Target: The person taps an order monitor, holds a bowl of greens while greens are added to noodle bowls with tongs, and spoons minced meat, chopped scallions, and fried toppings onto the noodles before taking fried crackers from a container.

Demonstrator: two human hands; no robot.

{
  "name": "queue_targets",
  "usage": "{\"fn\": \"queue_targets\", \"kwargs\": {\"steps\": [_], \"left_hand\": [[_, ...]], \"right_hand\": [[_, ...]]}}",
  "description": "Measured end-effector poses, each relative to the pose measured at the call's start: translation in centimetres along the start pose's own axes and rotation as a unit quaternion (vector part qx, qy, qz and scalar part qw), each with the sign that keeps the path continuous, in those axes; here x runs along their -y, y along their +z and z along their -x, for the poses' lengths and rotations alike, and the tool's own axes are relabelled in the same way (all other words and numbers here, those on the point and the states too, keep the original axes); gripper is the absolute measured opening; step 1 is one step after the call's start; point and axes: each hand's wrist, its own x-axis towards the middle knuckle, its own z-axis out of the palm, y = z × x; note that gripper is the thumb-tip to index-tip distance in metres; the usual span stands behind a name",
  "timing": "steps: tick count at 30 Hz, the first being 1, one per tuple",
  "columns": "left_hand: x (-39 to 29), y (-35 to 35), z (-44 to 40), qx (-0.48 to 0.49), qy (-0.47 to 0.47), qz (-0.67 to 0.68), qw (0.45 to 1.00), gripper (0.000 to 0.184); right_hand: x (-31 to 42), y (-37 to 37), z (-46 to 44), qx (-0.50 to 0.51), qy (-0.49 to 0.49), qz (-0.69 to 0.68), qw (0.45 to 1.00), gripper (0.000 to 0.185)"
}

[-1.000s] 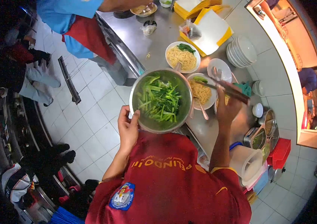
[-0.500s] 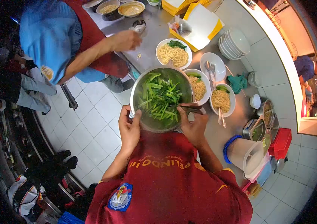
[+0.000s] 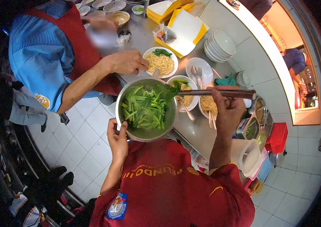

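Note:
My left hand (image 3: 118, 140) grips the near-left rim of a metal bowl (image 3: 145, 135) full of cut green vegetables (image 3: 143, 108). My right hand (image 3: 226, 109) is closed round dark tongs (image 3: 205, 92), whose tips hold some leafy greens (image 3: 173, 90) at the bowl's right rim. Just beyond the bowl, a white bowl of noodles (image 3: 185, 99) is partly hidden by the tongs. Another noodle bowl (image 3: 209, 106) with cutlery lies under the tongs, and a third (image 3: 162, 64), topped with greens, stands farther back beside a co-worker's hand (image 3: 130, 62).
A co-worker in blue (image 3: 39, 49) leans over the metal counter (image 3: 196, 130) at left. Stacked white plates (image 3: 221, 44), a plate with fork and spoon (image 3: 200, 68), yellow-edged papers (image 3: 187, 32), a green cloth (image 3: 225, 80) and a red box (image 3: 277, 138) are along the right.
My right hand has moved up and right from the metal bowl, and the tongs now hold greens. The co-worker's hand has come closer to the farther noodle bowl.

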Motion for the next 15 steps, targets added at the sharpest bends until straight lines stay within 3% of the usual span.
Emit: {"fn": "queue_targets", "kwargs": {"steps": [1,6,8,11,15], "left_hand": [[0.0,-0.2,0.1,-0.004,0.003,0.001,1.000,0.010],[-0.1,-1.5,0.6,-0.038,0.016,-0.007,0.999,0.007],[0.2,-2.2,0.7,-0.037,0.013,-0.011,0.999,0.007],[0.5,-2.8,1.0,-0.060,0.024,-0.025,0.998,0.007],[0.7,-3.4,1.5,-0.067,-0.001,-0.013,0.998,0.007]], "right_hand": [[0.0,0.3,-0.7,-0.005,-0.018,-0.061,0.998,0.014],[-3.9,0.6,-4.3,0.003,-0.068,-0.063,0.996,0.013],[-6.3,1.2,-4.9,0.028,-0.133,0.073,0.988,0.016],[-10.7,2.5,-4.6,0.061,-0.179,0.163,0.968,0.015],[-16.2,3.0,-3.6,0.136,-0.139,0.091,0.977,0.015]]}}
